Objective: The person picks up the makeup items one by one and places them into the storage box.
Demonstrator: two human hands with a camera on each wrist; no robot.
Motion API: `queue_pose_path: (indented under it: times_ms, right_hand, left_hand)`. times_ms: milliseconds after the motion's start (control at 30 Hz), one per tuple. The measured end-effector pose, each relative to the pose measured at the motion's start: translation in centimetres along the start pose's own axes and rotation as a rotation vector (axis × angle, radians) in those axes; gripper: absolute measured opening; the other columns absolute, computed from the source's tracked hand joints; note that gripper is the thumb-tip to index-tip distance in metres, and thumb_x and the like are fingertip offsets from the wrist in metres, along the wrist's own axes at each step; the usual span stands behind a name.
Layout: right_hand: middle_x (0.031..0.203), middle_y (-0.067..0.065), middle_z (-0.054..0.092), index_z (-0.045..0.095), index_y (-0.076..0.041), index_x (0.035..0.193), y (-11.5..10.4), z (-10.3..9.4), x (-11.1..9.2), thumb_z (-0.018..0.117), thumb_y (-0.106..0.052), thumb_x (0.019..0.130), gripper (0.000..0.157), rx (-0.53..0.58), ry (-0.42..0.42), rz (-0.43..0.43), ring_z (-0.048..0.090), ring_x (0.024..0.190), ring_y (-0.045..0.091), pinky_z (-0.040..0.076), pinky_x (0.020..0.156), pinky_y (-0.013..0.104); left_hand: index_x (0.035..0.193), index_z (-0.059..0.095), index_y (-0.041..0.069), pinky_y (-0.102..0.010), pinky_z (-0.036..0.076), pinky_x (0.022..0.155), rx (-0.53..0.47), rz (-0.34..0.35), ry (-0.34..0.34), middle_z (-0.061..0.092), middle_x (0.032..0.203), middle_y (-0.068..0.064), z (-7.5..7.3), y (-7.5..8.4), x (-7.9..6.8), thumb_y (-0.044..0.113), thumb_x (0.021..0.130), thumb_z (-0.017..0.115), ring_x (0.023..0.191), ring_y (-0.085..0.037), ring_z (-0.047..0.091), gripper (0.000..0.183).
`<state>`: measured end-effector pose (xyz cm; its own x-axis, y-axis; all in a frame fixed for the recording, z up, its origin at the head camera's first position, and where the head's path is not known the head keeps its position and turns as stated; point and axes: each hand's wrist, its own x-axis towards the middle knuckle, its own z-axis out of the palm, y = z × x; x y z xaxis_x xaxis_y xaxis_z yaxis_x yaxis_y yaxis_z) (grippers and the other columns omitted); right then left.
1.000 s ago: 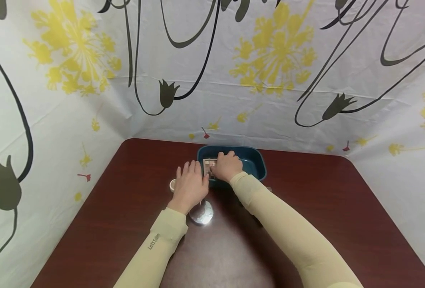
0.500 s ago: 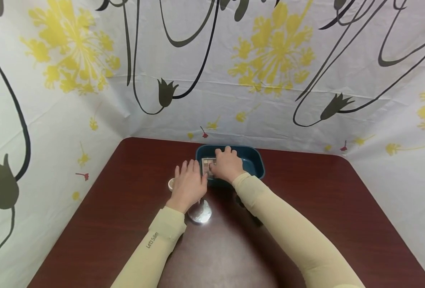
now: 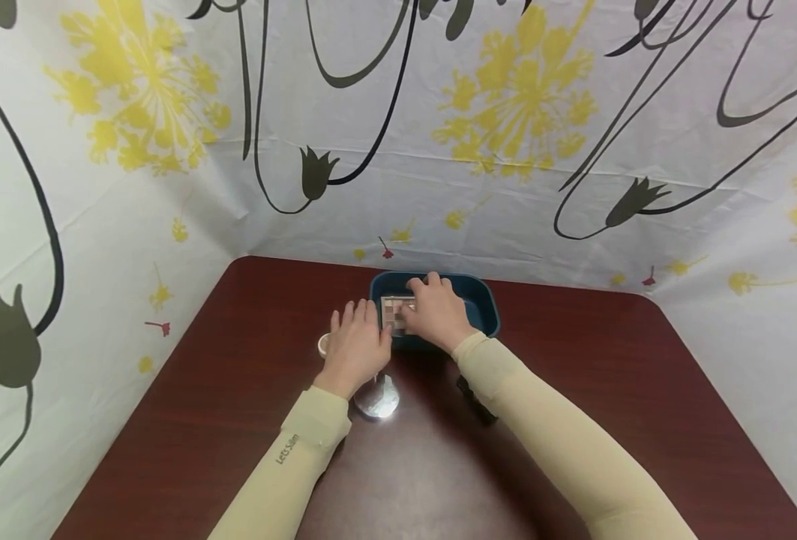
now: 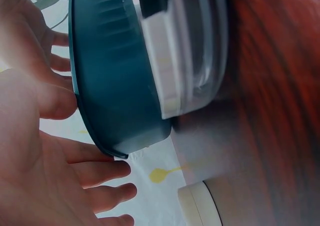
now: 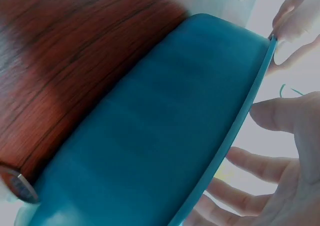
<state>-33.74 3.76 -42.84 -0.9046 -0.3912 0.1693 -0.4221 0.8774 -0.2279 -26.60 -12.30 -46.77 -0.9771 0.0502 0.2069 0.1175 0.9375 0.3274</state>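
A dark teal plastic basin (image 3: 487, 304) stands near the table's back edge. Inside its left part lies an eyeshadow palette (image 3: 391, 309), a flat tray of beige and brown squares, partly covered by my right hand (image 3: 435, 311). That hand reaches over the basin's front rim with spread, lightly bent fingers, its thumb overlapping the palette in the head view. My left hand (image 3: 354, 345) is at the basin's left end, fingers straight, thumb at the rim (image 4: 75, 93). The palette is hidden from both wrist views.
A white round lid-like thing (image 3: 323, 346) sits left of the basin, partly behind my left hand. In front is a shiny round object (image 3: 379, 400). A black elongated object (image 3: 475, 403) lies beside my right sleeve. Patterned cloth (image 3: 411, 202) hangs behind the table (image 3: 607, 360).
My right hand has shifted slightly right over the basin, uncovering more of the palette and the black object. My left hand stays at the basin's left end.
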Motion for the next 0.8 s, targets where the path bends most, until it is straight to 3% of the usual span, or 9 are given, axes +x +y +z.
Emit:
queue_pose_path:
  times_ms: [267,800]
  right_hand:
    - [0.124,0.016,0.053,0.062,-0.011,0.134,1.1,-0.4,-0.8,0.063,-0.034,0.098,0.043,0.015,0.047,-0.054,0.05,0.106,0.032,0.057,0.072,0.049]
    - [0.128,0.015,0.056,0.065,-0.012,0.132,1.9,-1.0,-3.2,0.065,-0.031,0.096,0.041,-0.004,0.105,-0.14,0.052,0.113,0.032,0.057,0.08,0.051]
  left_hand:
    - [0.151,0.039,-0.003,-0.061,0.02,0.116,0.006,-0.01,-0.005,0.04,0.154,-0.023,0.0,0.2,0.0,0.043,0.103,0.047,0.144,-0.042,0.032,0.067]
    - [0.151,0.04,-0.002,-0.061,0.02,0.116,0.019,-0.015,-0.004,0.041,0.154,-0.022,0.1,0.3,0.0,0.045,0.103,0.047,0.144,-0.042,0.033,0.068]
